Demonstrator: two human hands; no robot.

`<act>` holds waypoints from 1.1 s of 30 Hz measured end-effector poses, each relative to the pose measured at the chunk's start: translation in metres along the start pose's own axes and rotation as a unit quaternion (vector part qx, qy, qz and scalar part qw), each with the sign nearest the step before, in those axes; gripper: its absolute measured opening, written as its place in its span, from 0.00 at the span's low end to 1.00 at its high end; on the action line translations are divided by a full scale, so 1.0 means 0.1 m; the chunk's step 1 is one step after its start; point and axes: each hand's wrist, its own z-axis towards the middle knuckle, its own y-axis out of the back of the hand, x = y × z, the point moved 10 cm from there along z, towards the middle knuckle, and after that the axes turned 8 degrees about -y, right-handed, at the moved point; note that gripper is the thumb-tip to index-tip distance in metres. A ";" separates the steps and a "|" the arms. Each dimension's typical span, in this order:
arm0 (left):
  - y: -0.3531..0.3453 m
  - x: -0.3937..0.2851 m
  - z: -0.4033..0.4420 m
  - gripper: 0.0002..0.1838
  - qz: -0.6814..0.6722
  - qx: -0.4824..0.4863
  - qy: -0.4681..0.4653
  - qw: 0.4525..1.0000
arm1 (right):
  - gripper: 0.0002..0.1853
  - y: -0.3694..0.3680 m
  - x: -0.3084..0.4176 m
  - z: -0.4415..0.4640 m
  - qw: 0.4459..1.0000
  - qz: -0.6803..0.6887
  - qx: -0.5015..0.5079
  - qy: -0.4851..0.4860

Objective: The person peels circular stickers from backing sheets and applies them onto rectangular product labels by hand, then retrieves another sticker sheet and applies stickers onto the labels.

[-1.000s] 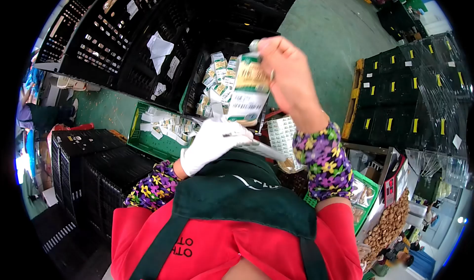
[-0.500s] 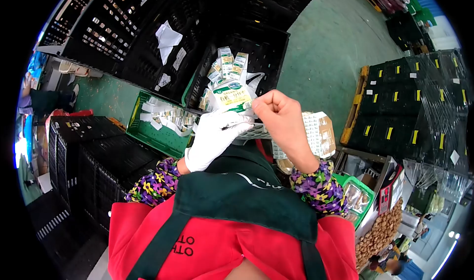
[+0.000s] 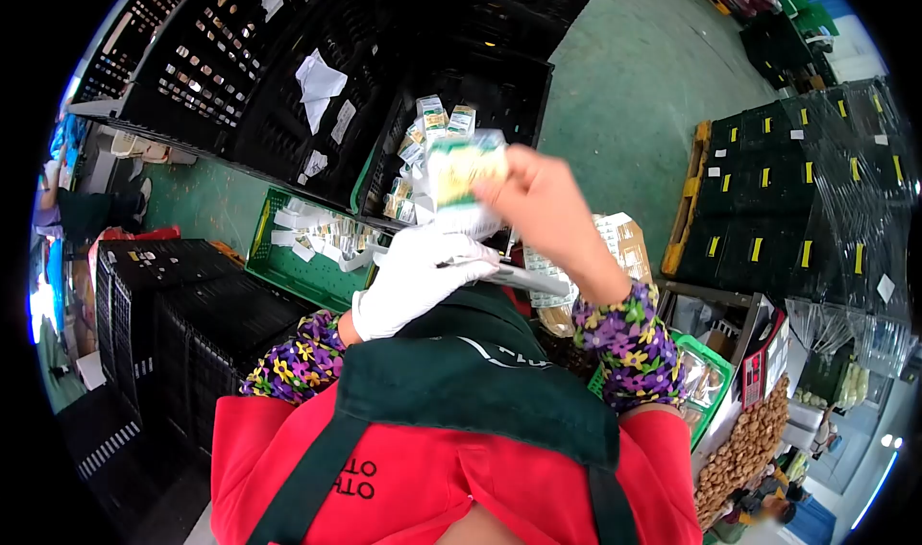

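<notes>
My right hand (image 3: 543,204), bare, pinches a white, green and yellow printed paper label (image 3: 466,175), which is blurred by motion. Just below it, my left hand (image 3: 418,281) wears a white glove and is closed on a thin, flat grey-white sheet (image 3: 533,278), seen nearly edge-on. The label's lower end reaches the gloved fingers; whether they touch it I cannot tell. Behind the label, several similar printed packets (image 3: 411,146) lie in a black crate (image 3: 519,103). Sheets with small green print (image 3: 615,242) lie beyond my right wrist.
A green crate (image 3: 322,286) at the left holds white strips and packets. Tall black crates (image 3: 240,74) stand at the back left, others (image 3: 182,286) at the near left. Film-wrapped black crates (image 3: 768,180) sit on a pallet at right. A green basket (image 3: 715,396) is by my right elbow.
My right hand has moved up and slightly left with the label, which is now raised and tilted. The flat sheet under my left hand has turned more edge-on.
</notes>
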 end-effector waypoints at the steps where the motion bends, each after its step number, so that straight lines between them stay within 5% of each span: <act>1: -0.06 0.09 -0.04 0.07 -0.007 -0.007 -0.005 1.000 | 0.10 0.14 0.13 0.02 0.990 0.125 -0.048 0.047; 5: -0.20 0.20 -0.15 0.08 0.069 0.044 -0.007 0.997 | 0.09 0.60 0.05 0.14 0.979 0.173 -0.112 0.010; 8: 0.01 0.20 -0.14 0.07 0.040 -0.052 0.015 0.998 | 0.09 0.61 0.04 -0.14 0.955 0.177 -0.236 -0.008; 11: 0.09 0.17 -0.07 0.08 0.036 -0.054 0.055 0.996 | 0.11 0.32 0.02 -0.28 0.974 0.093 -0.195 0.062; 18: 0.09 0.07 -0.04 0.10 0.043 -0.076 0.028 0.996 | 0.10 0.04 -0.07 -0.28 0.982 -0.024 -0.175 0.061; 23: 0.10 -0.13 -0.04 0.12 0.107 -0.050 -0.079 0.990 | 0.11 0.19 0.16 -0.30 0.959 -0.186 -0.193 0.093; 26: 0.15 -0.18 0.02 0.12 0.073 -0.054 -0.104 0.990 | 0.10 0.24 -0.12 -0.19 0.992 0.085 -0.089 -0.002; 29: 0.08 -0.24 0.02 0.10 0.111 -0.009 -0.137 0.984 | 0.12 -0.05 -0.11 -0.17 0.999 -0.024 0.033 -0.010; 31: -0.01 -0.23 0.00 0.07 0.100 0.010 -0.126 0.987 | 0.12 0.06 0.12 -0.15 0.998 -0.004 -0.032 0.048; 33: -0.15 -0.06 -0.07 0.06 0.104 0.052 -0.111 0.987 | 0.11 0.28 0.13 -0.02 0.984 0.158 -0.071 0.033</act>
